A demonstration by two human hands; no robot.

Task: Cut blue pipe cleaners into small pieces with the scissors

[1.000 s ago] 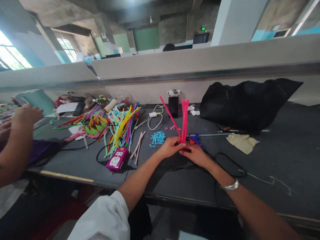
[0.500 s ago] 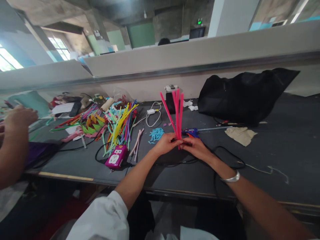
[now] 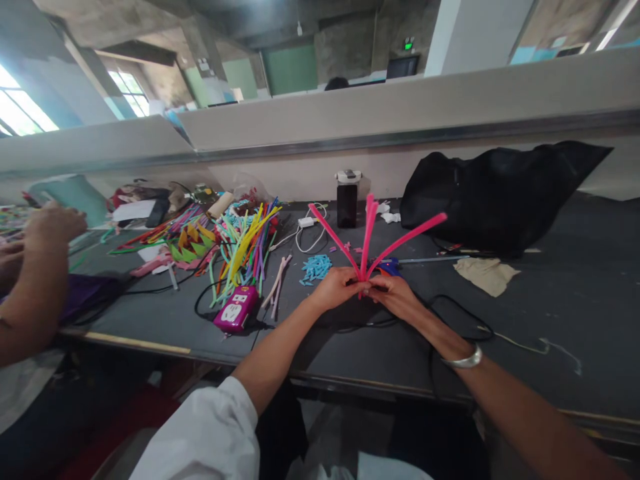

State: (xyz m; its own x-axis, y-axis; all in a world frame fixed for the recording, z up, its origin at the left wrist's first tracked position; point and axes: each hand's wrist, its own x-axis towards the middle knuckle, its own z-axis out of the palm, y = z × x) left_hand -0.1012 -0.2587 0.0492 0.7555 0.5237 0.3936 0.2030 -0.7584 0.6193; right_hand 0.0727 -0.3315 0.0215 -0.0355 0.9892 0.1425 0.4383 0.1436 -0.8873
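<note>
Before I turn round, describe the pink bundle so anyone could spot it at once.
On the dark table, find the big black bag at right. Left of it and nearer the wearer, the left hand and right hand hold the pink bundle near its base. Unlike the multicoloured heap of stems farther left, it is all pink and fans upward three ways.

Dressed in loose wht short slv (image 3: 205,433), creased, reaching approx. to L elbow (image 3: 245,395); also wearing shiny silver-col. band (image 3: 466,359), smooth & curved, on R forearm (image 3: 515,397).
</note>
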